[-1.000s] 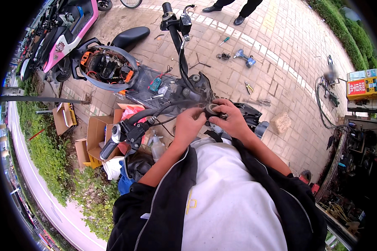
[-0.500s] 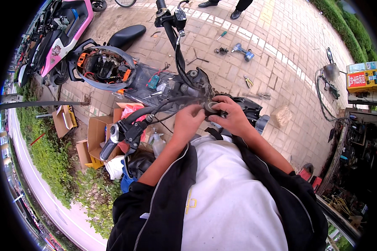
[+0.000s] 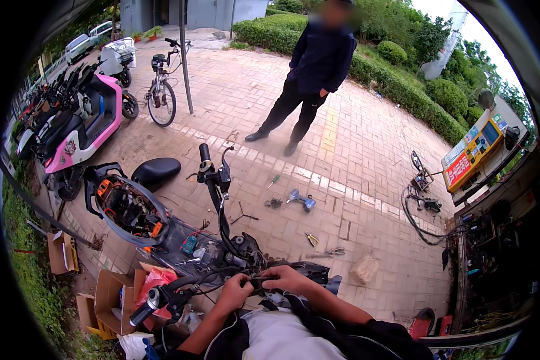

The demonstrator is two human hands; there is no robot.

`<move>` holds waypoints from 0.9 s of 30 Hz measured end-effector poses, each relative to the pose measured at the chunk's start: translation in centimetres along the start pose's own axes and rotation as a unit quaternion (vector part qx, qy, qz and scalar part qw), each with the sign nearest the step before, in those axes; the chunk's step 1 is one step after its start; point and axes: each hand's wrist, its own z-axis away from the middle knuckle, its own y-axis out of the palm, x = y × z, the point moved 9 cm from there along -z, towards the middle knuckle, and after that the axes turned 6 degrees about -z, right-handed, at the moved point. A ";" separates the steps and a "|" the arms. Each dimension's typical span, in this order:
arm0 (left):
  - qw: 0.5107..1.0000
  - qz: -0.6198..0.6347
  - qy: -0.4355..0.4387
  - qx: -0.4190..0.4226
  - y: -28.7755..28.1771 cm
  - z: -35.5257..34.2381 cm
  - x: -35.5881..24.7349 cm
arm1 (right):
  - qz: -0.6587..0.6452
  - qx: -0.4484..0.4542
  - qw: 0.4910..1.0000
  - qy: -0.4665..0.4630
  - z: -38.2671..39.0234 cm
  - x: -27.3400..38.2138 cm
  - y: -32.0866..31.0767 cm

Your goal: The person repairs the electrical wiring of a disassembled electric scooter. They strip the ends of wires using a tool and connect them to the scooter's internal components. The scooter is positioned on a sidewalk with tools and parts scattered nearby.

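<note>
Both my hands meet at the head of a stripped black scooter [image 3: 222,246] that has its body panels off. My left hand [image 3: 235,292] pinches a bundle of black wiring [image 3: 255,279] beside the steering column. My right hand [image 3: 289,278] grips the same bundle from the other side, fingers curled around it. The near handlebar grip [image 3: 145,307] points toward my lower left, and the far grip [image 3: 205,153] sticks up behind. What my fingers pinch inside the bundle is hidden.
A loose black seat [image 3: 156,171] lies behind the scooter. A blue cordless drill [image 3: 301,200], a green screwdriver [image 3: 273,180] and pliers [image 3: 312,239] lie on the brick paving. A person in dark clothes [image 3: 309,78] stands beyond. Cardboard boxes [image 3: 111,294] sit at my left, a pink scooter [image 3: 84,129] and a bicycle [image 3: 162,96] farther off.
My head has tilted up, so the hands now sit low in the picture and the standing person and far paving show. Both hands stay on the wiring.
</note>
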 end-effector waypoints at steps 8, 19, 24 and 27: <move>0.992 0.127 -0.005 -0.004 0.3 0.8 -0.6 | -0.086 -0.020 0.994 -0.065 -0.3 -0.6 -0.1; 0.995 0.055 0.007 -0.086 -0.9 1.5 -0.5 | 0.042 -0.032 0.995 -0.079 -0.2 1.5 0.4; 0.991 -0.011 0.030 -0.132 -1.2 2.6 -2.6 | 0.083 -0.086 0.976 -0.185 0.0 1.6 0.0; 0.988 -0.038 0.019 -0.147 -1.4 3.2 -2.6 | 0.137 -0.089 0.968 -0.193 1.1 2.8 0.8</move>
